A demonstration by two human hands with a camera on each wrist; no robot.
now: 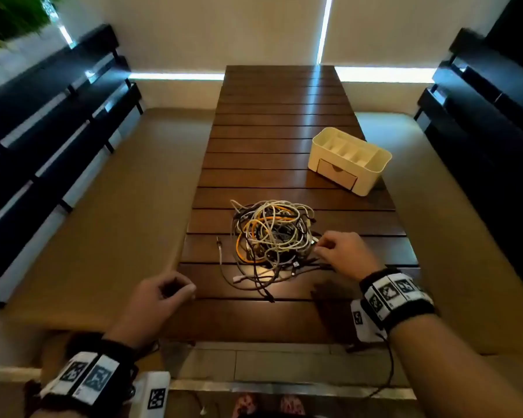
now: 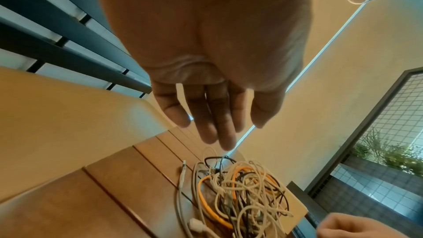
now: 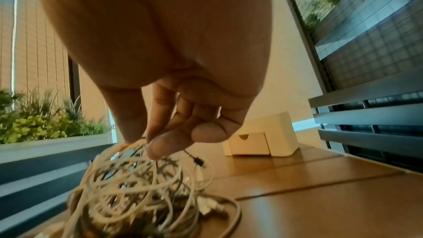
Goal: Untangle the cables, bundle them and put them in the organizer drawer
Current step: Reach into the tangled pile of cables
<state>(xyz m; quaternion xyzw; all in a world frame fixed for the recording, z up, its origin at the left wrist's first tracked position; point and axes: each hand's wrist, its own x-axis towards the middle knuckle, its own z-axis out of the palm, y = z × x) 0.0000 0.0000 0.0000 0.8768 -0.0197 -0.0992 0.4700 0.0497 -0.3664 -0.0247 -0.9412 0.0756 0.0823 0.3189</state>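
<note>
A tangle of cables (image 1: 272,236) lies on the slatted wooden bench (image 1: 278,116), near its front end. The cables are white, black, grey and orange, all wound through each other in one loose heap, and some plug ends stick out at the near side.

The right hand (image 1: 341,254) is at the right edge of the heap. In the right wrist view its thumb and first fingers (image 3: 160,144) are brought close together at the top of the tangle and seem to pinch a thin strand there, but the strand is too blurred to say which cable it is.

The left hand (image 1: 160,292) is above the left front edge of the bench, apart from the cables. Its fingers hang loosely bent and hold nothing.

The cream organizer (image 1: 349,159) stands farther back on the right side of the bench, well apart from the heap. Its small drawer (image 1: 337,173) in the front is closed, and the compartments on top are open to above.
</note>
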